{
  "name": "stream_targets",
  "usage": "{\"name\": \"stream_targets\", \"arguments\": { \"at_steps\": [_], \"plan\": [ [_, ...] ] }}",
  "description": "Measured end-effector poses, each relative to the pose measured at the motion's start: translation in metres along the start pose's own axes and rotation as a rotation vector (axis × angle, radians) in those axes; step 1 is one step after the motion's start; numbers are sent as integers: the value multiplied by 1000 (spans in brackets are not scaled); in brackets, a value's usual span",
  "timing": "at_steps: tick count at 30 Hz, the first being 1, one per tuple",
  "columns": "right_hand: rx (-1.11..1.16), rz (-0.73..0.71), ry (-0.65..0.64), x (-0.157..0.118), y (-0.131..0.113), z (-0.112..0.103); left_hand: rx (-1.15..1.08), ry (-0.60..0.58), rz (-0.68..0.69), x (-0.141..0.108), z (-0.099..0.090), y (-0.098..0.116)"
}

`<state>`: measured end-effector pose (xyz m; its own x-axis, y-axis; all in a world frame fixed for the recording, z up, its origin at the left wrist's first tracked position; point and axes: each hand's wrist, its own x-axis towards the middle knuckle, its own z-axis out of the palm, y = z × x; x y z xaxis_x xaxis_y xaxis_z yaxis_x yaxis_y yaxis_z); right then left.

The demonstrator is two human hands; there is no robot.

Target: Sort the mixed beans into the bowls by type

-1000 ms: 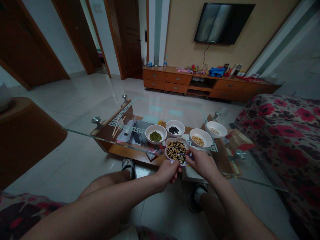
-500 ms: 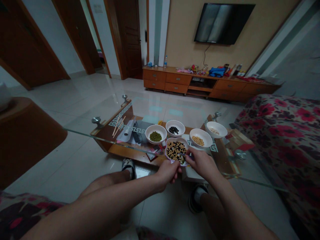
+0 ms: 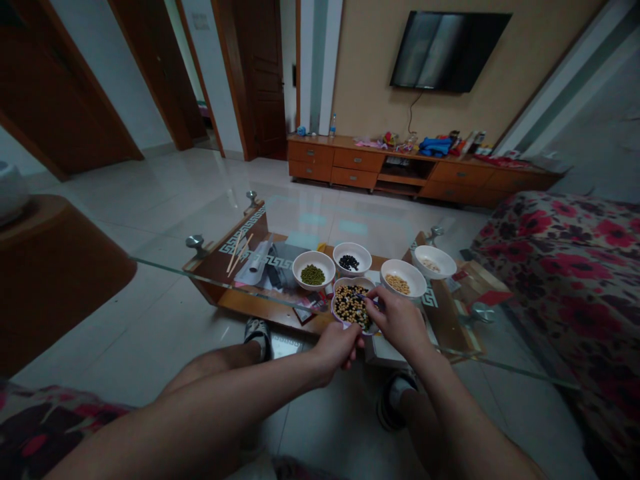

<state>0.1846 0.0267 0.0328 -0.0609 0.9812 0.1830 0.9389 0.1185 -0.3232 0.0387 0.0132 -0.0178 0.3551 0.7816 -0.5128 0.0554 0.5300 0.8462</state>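
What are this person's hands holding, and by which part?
The left hand seems to grip the white bowl of mixed beans by its near rim. The right hand pinches a thin implement by its far end; its kind is unclear.

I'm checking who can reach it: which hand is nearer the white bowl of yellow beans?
Right. The right hand is at the bowl's near edge, just below the white bowl of yellow beans. The left hand is farther off, beyond the mixed-bean bowl.

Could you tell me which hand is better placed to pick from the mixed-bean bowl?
Probably the right hand: its fingers reach over the mixed-bean bowl, while the left hand sits at the near rim.
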Motion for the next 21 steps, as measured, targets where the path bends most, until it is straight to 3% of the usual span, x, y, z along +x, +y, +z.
{"name": "stream_targets", "arguments": {
  "at_steps": [7,12,21],
  "plan": [
    [51,-20,135,20,-27,16,23,-11,-6,1,-1,-2],
    [61,-24,144,30,-45,26,-6,-2,6,-3,1,3],
    [41,12,130,32,-46,25,-34,-23,23,-3,0,1]
  ]
}}
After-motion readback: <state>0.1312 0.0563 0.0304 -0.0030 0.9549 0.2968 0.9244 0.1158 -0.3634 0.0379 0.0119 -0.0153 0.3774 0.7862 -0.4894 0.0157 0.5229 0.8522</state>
